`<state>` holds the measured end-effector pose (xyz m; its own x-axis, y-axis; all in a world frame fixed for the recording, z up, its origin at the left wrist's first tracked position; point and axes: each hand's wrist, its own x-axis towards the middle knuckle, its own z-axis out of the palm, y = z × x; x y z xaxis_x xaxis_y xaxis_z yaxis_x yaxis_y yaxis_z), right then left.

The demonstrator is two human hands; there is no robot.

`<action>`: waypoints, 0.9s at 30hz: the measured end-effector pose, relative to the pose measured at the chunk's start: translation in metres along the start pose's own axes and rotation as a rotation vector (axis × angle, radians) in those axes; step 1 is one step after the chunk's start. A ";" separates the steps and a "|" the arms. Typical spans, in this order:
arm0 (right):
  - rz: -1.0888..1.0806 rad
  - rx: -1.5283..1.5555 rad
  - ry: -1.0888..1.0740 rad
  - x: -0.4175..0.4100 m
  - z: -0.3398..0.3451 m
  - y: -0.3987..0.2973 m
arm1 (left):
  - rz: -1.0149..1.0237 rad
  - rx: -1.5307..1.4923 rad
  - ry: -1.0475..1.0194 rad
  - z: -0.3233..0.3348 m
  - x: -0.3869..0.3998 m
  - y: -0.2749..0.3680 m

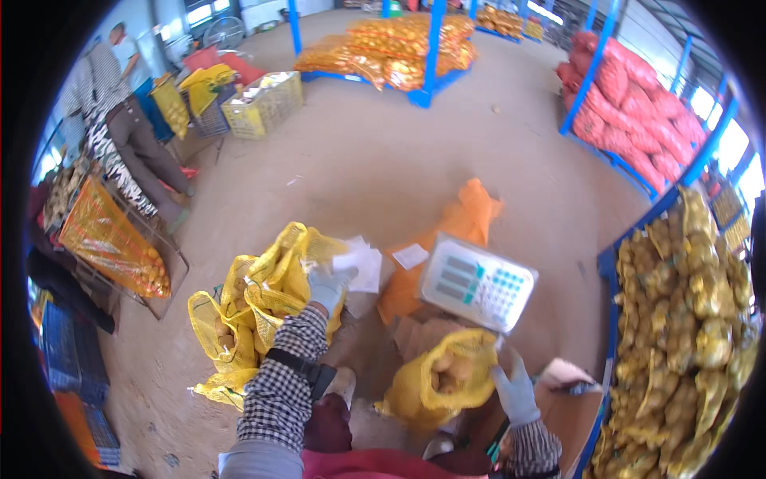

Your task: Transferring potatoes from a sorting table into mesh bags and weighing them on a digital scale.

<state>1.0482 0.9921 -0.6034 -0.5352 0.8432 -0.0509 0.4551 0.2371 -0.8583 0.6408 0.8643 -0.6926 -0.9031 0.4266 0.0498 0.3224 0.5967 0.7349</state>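
My left hand [332, 288], in a pale glove, reaches over the group of open yellow mesh bags [263, 317] holding potatoes. Its blurred fingers are at the edge of a stack of white paper sheets [364, 266]; whether they grip anything is unclear. Right of my legs stands an open yellow mesh bag [413, 389] with potatoes [450, 374] in its mouth. My right hand [516, 386], also gloved, is at this bag's right rim with fingers apart. Just beyond the bag is a scale's keypad and display panel [479, 281], tilted.
An orange sack [407, 290] lies behind the panel, with a white paper slip [410, 255] on it. Filled potato bags [682, 323] are stacked along the right. Red sacks [634, 108] and orange sacks [395, 51] rest on blue pallets farther off. People [134, 132] stand at left beside a cart [170, 287].
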 end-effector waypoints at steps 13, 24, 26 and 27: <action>-0.028 -0.183 -0.020 -0.062 -0.013 -0.030 | 0.782 0.367 -0.828 0.038 -0.193 0.138; -0.052 -0.326 -0.121 -0.105 -0.022 -0.031 | 0.422 0.193 -1.155 -0.019 -0.189 0.161; -0.072 -0.284 -0.138 -0.108 -0.020 -0.030 | 0.441 0.246 -1.218 -0.035 -0.196 0.167; -0.087 -0.251 -0.153 -0.109 -0.019 -0.030 | 0.547 0.348 -1.154 -0.039 -0.199 0.170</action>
<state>1.1062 0.9023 -0.5624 -0.6718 0.7369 -0.0753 0.5543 0.4327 -0.7110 0.8642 0.8538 -0.5512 0.0689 0.8929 -0.4449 0.7772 0.2316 0.5851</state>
